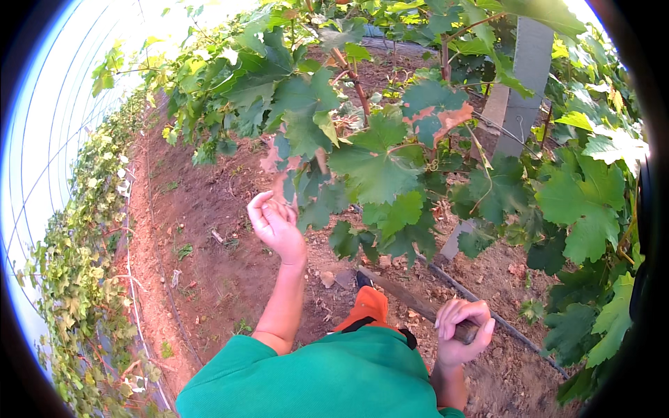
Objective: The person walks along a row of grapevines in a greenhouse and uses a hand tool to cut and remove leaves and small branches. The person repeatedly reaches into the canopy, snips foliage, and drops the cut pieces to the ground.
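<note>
My right hand (pixel 462 332) is wrapped around the end of a wooden tool handle (pixel 405 295), which slants forward and down to the left; its far end is near my shoe (pixel 364 280). In front of me on the left, my left hand (pixel 277 225) is raised with its fingers curled. A dried, brown-pink part of a grapevine leaf (pixel 281 184) hangs right at the fingertips, and I cannot tell whether they pinch it. Broad green grapevine leaves (pixel 381 162) hang just beyond both hands, some with dry brown patches (pixel 453 123).
A concrete post (pixel 525 89) stands among the vines, with trellis wire (pixel 502 128) beside it. A dark irrigation hose (pixel 486 303) runs low along the row. Bare soil (pixel 219 271) stretches left towards another leafy row (pixel 78 292) by a greenhouse wall (pixel 47 120).
</note>
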A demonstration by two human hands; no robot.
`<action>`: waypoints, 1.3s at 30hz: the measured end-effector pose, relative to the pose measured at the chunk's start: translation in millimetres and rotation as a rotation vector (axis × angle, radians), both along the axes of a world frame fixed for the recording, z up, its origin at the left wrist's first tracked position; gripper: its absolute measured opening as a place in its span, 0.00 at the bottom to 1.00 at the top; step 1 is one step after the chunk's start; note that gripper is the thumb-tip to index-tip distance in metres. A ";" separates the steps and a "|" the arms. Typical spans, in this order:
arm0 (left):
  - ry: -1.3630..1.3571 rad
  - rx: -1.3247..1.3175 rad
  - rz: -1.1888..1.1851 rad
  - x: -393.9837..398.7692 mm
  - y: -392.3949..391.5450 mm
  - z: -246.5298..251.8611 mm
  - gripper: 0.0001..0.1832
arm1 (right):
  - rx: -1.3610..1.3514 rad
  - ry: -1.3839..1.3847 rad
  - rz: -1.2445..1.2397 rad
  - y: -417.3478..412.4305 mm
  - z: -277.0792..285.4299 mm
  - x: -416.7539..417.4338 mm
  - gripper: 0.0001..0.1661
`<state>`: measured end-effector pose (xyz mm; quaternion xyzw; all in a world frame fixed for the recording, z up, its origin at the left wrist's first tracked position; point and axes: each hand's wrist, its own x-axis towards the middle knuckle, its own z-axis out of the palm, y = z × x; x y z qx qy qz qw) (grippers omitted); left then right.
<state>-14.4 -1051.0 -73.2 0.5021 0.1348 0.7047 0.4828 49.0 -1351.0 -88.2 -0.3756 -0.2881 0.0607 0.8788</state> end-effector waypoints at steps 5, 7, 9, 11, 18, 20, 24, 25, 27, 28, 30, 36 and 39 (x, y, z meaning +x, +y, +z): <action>0.076 0.069 0.242 -22.6 -19.9 8.1 0.11 | -0.051 -0.034 0.051 0.7 -2.9 5.0 0.31; 0.141 0.144 0.247 -29.0 -34.1 1.0 0.12 | -0.047 -0.034 0.046 1.3 -4.2 3.6 0.33; 0.249 0.082 0.151 -29.9 -46.5 -16.2 0.12 | -0.066 0.000 0.045 -0.3 -4.4 0.6 0.35; 0.388 0.107 -0.005 -31.2 -55.2 -42.9 0.12 | -0.104 -0.016 0.046 -1.6 -4.2 0.2 0.34; 0.898 0.343 -0.553 -11.4 -121.2 -47.9 0.15 | -0.158 0.008 0.008 -16.5 -6.7 0.7 0.33; 0.935 0.406 -0.681 -0.4 -141.7 -29.7 0.18 | -0.169 0.012 0.005 -21.9 -10.7 -3.6 0.32; 0.824 0.432 -0.760 11.7 -160.3 -21.6 0.21 | -0.156 0.026 -0.036 -30.9 -16.9 -12.3 0.25; 0.817 0.441 -0.805 13.6 -160.6 -21.9 0.21 | -0.154 0.021 -0.067 -33.5 -14.9 -14.6 0.24; 0.810 0.459 -0.882 18.2 -158.6 -24.8 0.20 | -0.150 0.010 -0.127 -36.8 -7.1 -18.9 0.23; 0.810 0.468 -0.915 20.2 -158.4 -25.2 0.19 | -0.159 0.011 -0.138 -37.7 -5.1 -21.9 0.22; 0.826 0.495 -0.968 25.6 -162.9 -22.6 0.16 | -0.177 0.009 -0.166 -38.6 -2.2 -26.6 0.21; 0.742 0.513 -1.161 34.0 -165.8 -13.0 0.14 | -0.227 0.018 -0.188 -23.7 3.9 -39.9 0.19; 0.639 0.608 -1.169 34.6 -154.4 -3.8 0.17 | -0.258 -0.018 -0.153 -9.8 18.7 -43.1 0.18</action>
